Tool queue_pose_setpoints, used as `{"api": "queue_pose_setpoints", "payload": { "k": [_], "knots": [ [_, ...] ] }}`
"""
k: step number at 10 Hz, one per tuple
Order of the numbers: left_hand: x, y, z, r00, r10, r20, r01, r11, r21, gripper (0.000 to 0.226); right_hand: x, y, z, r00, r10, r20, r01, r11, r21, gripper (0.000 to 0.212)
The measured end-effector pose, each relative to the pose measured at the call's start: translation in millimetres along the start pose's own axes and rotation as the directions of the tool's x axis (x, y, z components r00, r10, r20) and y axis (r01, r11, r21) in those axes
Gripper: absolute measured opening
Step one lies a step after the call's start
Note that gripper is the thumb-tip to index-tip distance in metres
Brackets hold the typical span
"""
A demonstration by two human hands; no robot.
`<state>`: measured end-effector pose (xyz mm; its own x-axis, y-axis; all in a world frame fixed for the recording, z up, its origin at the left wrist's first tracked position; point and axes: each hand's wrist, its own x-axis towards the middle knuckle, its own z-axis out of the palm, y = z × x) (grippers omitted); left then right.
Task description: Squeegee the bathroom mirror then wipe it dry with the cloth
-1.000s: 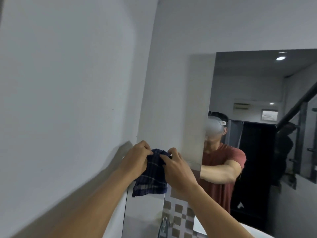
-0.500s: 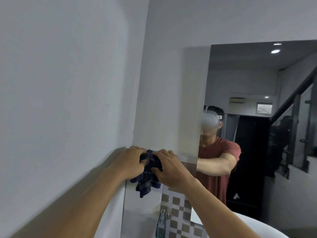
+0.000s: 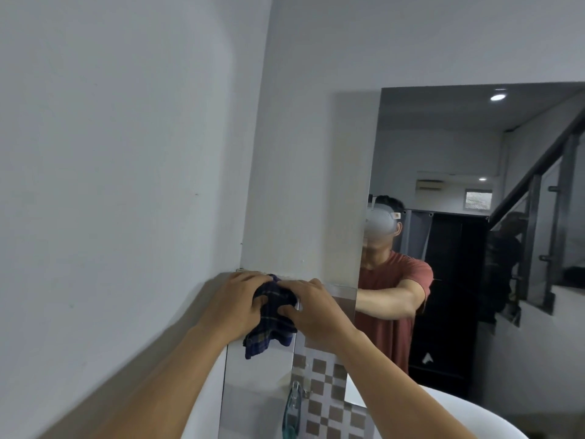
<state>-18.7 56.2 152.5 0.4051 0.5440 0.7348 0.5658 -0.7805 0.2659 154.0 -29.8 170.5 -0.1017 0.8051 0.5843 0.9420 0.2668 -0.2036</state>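
Note:
A dark blue plaid cloth is bunched up near the room's corner, below centre in the head view. My left hand grips its left side and my right hand grips its right side. Its loose end hangs down below my fingers. The bathroom mirror fills the right half of the view and reflects a person in a red shirt with an arm stretched out. Both hands sit level with the mirror's lower left part. No squeegee is in sight.
A plain white wall runs along the left and meets the mirror wall in a corner. Below my hands are a checkered tile strip, a greenish glass fitting and the white basin rim at lower right.
The cloth has gone from half spread to tightly bunched between both hands. My hands have drawn together and sunk in the view toward the corner.

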Motion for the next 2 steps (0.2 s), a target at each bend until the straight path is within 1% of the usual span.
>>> {"api": "queue_pose_setpoints", "payload": {
  "k": [1,2],
  "knots": [
    [-5.4,2.3,5.4,0.999,-0.012,-0.04,0.012,1.0,0.011,0.042,-7.5,-4.7,-4.6,1.0,0.013,-0.022,-0.012,1.0,0.026,0.042],
    [-9.8,7.1,2.2,0.988,-0.073,-0.139,0.078,0.996,0.036,0.038,-13.7,-9.8,-6.9,0.997,0.066,-0.03,-0.064,0.997,0.048,0.049]
  ]
}}
